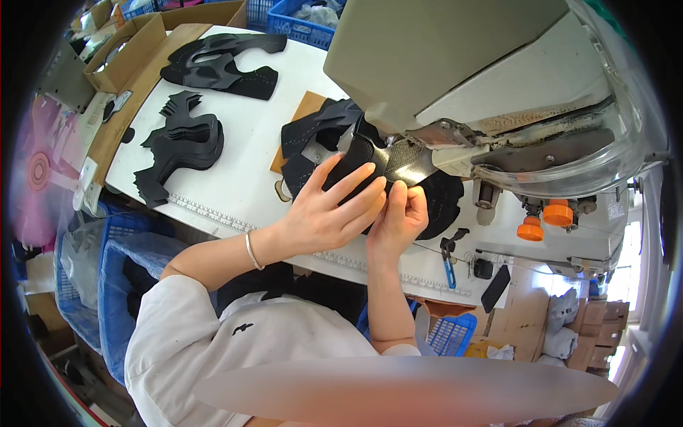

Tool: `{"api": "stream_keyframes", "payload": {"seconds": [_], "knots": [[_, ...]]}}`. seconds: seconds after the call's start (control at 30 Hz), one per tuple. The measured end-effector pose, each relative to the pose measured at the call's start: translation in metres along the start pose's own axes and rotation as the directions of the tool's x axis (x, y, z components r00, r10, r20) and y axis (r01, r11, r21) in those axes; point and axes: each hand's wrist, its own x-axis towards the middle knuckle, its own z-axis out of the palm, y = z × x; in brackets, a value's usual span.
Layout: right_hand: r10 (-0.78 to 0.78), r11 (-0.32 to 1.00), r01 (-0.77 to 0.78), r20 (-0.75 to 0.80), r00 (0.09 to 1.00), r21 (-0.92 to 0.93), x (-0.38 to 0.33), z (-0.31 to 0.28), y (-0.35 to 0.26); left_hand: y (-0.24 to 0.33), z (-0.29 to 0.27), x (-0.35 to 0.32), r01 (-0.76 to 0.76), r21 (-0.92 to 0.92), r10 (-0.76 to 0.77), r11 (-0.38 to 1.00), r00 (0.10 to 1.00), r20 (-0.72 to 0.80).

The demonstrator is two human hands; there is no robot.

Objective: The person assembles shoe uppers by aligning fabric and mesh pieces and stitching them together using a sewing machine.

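A black shoe upper (346, 169) with a mesh part lies under the sewing machine head (447, 135), by the shiny metal machine bed (411, 165). My left hand (334, 210) rests on it, fingers stretched out and apart over the black material. Close beside it, my right hand (398, 217) is closed in a pinch at the upper's near edge. The fingertips hide just what part the pinch takes in. More black upper pieces (442, 203) spread around the machine bed, partly behind my hands.
Black cut pieces lie stacked (188, 139) at the left of the white table (249, 142), with more uppers (224, 65) farther back. A blue-handled cutter (449, 267) and a dark phone-like slab (496, 288) lie near the front right. Blue crates (114, 285) stand at lower left.
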Motion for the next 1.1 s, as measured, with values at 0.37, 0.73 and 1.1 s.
{"api": "stream_keyframes", "payload": {"seconds": [0.37, 0.73, 1.1], "knots": [[0.003, 0.998, -0.003, -0.003, 1.0, -0.069, 0.014, 0.004, -0.004, 0.001, 0.008, 0.016, -0.03, 0.136, 0.05, 0.99, 0.988, -0.145], [-0.128, 0.833, 0.122, 0.026, 0.991, -0.54, 0.042, -0.02, -0.017, -0.012, 0.006, 0.035, -0.041, 0.043, 0.047, 0.998, 0.988, -0.149], [-0.164, 0.265, 0.624, 0.603, 0.78, -0.735, 0.09, -0.072, -0.02, -0.014, 0.008, 0.047, -0.078, 0.029, 0.082, 0.996, 0.987, -0.138]]}}
